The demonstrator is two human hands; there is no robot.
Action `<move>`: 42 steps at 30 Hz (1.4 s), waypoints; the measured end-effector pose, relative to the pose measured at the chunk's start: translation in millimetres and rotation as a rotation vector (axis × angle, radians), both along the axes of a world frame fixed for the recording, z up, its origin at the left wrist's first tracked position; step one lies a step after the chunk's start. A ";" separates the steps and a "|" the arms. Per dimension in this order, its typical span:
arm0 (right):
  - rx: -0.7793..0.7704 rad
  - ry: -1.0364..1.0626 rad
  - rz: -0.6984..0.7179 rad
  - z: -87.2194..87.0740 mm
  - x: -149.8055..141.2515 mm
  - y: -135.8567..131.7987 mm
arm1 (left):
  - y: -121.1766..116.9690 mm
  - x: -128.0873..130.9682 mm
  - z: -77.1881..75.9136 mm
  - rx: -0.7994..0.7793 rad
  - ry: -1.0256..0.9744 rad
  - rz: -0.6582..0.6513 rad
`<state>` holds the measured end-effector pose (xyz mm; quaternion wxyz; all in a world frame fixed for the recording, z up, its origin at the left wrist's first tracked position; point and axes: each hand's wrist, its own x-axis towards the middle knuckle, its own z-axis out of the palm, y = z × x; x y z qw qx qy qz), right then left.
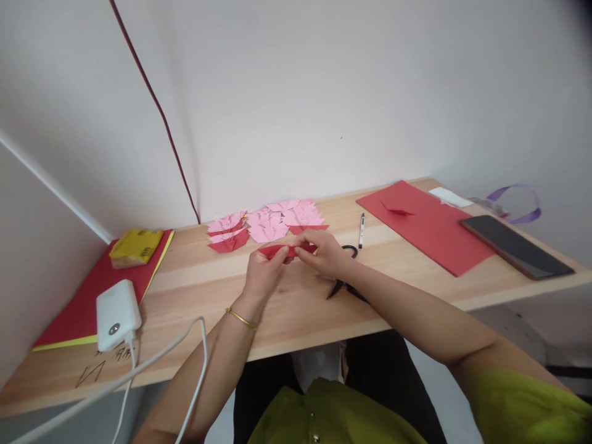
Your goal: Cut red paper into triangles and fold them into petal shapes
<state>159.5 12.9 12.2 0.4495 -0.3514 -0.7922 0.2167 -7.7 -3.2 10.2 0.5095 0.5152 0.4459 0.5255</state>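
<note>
One piece of folded red paper (pixel 272 250) is held above the wooden table (pixel 198 277), near the middle of its front half, stretched sideways between two hands. The left hand (pixel 263 270) pinches it near the centre with thumb and fingers; the right hand (pixel 324 251) pinches it just beside that, so the fingertips nearly meet. A gold bracelet (pixel 240 318) circles the left wrist.

Partly under the right forearm lie black scissors (pixel 335 288), one handle loop and the blades showing. Beyond the hands, pink folded pieces (pixel 267 226) sit in a cluster near the wall (pixel 324 111), with red folded pieces (pixel 230 242) among them. A pen (pixel 361 231) lies right of the cluster.

Farther right, a large red sheet (pixel 439 237) bears a small red folded scrap (pixel 398 210); a dark phone (pixel 518 248) overlaps its edge, and a purple strap (pixel 527 217) loops behind. At far left, a yellow packet (pixel 135 248) rests on red and yellow sheets (pixel 76 305), and a white power bank (pixel 117 317), cable (pixel 132 346) plugged in, overlaps their front edge.
</note>
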 end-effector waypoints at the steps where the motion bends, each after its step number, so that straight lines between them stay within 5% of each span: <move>1: -0.024 0.022 0.007 0.4 -0.2 -0.4 | 0.2 0.2 -0.4 -0.011 -0.033 -0.021; 5: -0.141 0.094 -0.046 0.0 -1.5 -1.2 | 1.3 2.6 -4.4 -0.086 -0.255 -0.103; 9: -0.175 0.092 -0.021 -1.3 -2.2 -1.2 | 2.2 4.9 -7.3 -0.103 -0.263 -0.063; 21: 0.138 0.027 -0.027 -1.6 -0.6 3.4 | 2.2 7.6 -3.5 -0.078 -0.212 0.061; 34: 0.182 -0.063 -0.127 -1.3 0.0 -1.4 | 0.1 6.1 2.8 0.085 -0.064 0.074; 39: 0.288 -0.153 -0.222 -1.2 0.1 -3.0 | 1.1 7.2 1.7 0.050 -0.141 0.054; 42: 0.380 -0.209 -0.264 1.0 3.1 -4.1 | 2.1 4.4 0.2 -0.118 -0.230 0.084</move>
